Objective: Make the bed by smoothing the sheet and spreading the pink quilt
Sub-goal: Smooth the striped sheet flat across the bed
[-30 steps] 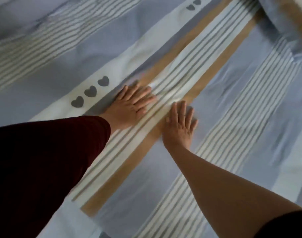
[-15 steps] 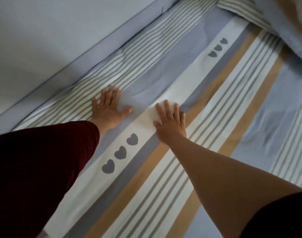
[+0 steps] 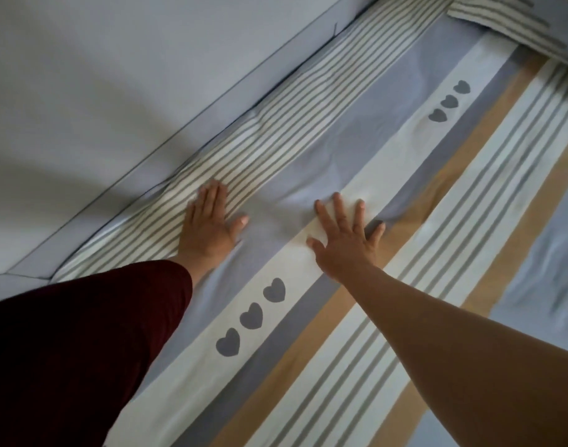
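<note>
The striped sheet, with blue, white and tan bands and grey hearts, covers the bed. My left hand lies flat on the thin-striped band near the bed's far edge, fingers straight, a dark red sleeve behind it. My right hand presses flat on the white band, fingers spread. Soft wrinkles bunch in the blue band between and just beyond the two hands. No pink quilt is in view.
A pale wall runs along the bed's far side, with a narrow ledge where it meets the sheet. A striped pillow lies at the top right corner.
Both hands have slid across the sheet from the tan and white stripes toward the wall side. The left now rests on the thin-striped edge band, the right on the white heart band.
</note>
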Demonstrator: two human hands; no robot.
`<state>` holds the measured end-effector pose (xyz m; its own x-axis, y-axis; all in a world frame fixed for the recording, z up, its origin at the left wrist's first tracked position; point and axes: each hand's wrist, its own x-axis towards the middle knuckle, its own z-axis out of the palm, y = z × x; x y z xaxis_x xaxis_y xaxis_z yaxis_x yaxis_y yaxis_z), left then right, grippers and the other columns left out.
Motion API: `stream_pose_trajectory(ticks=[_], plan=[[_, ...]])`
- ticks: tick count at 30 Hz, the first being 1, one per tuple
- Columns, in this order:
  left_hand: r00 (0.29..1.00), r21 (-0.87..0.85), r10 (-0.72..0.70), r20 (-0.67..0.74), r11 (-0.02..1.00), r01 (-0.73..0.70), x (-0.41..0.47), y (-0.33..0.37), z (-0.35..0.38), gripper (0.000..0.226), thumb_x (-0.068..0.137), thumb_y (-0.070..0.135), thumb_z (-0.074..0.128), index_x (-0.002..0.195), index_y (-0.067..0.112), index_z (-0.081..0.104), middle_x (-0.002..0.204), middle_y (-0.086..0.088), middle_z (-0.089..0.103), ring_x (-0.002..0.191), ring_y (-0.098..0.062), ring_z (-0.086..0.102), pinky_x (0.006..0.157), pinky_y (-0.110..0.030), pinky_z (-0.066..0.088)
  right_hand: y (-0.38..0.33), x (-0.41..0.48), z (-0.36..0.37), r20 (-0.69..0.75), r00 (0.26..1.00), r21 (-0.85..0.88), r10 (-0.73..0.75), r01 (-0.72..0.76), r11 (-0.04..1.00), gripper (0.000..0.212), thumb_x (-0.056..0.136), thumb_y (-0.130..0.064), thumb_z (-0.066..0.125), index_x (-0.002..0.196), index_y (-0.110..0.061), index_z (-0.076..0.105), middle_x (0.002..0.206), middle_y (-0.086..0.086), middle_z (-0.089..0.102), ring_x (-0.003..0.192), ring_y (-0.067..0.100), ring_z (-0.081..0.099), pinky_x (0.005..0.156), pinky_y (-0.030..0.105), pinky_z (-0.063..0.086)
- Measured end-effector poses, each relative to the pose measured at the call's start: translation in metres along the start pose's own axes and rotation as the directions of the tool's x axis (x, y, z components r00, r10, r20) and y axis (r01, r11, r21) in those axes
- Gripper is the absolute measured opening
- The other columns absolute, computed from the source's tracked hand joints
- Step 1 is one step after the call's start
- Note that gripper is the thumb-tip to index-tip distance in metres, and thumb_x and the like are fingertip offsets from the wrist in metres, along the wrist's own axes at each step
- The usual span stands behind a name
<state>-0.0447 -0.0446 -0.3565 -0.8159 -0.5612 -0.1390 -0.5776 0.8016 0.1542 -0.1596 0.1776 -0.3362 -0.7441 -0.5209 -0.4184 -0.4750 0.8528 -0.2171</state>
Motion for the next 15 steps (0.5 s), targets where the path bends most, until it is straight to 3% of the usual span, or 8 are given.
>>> stream_pose_trajectory(ticks=[6,10,15], plan=[[0.984,-0.003,0.015,-0.176,1.0,-0.016,0.048,-0.01,0.0,0.084,0.088,0.067,0.017,0.152,0.013,0.015,0.16,-0.005,0.014,0.147,-0.022,0.012,0.119,-0.038,0.009,-0.037,0.064,-0.026,0.004,0.999,-0.039,-0.048,0.048,0.998,0.064,0.098,-0.057,0.025,0.146,-0.049,-0.016,0.155,-0.015,-0.029,0.139,0.03,-0.036,0.097,0.08,-0.009],[0.976,0.004,0.047,-0.211,0.999,-0.048,0.059,-0.012,0.002,0.08,0.09,0.063,0.023,0.152,0.012,0.017,0.159,-0.005,0.016,0.146,-0.021,0.017,0.119,-0.037,0.011,-0.076,0.108,-0.038,0.067,0.997,-0.082,-0.047,0.053,0.995,0.066,0.098,-0.054,0.03,0.144,-0.053,-0.017,0.156,-0.014,-0.029,0.136,0.041,-0.036,0.089,0.086,-0.006],[0.943,0.035,0.224,-0.245,0.974,-0.223,0.094,-0.027,-0.007,0.067,0.095,0.049,0.032,0.147,0.006,0.031,0.154,-0.011,0.029,0.142,-0.025,0.029,0.117,-0.04,0.022,-0.095,0.141,-0.056,0.117,0.981,-0.055,-0.152,0.159,0.986,0.062,0.099,-0.051,0.033,0.145,-0.056,-0.009,0.156,-0.016,-0.026,0.137,0.041,-0.034,0.097,0.08,-0.009]])
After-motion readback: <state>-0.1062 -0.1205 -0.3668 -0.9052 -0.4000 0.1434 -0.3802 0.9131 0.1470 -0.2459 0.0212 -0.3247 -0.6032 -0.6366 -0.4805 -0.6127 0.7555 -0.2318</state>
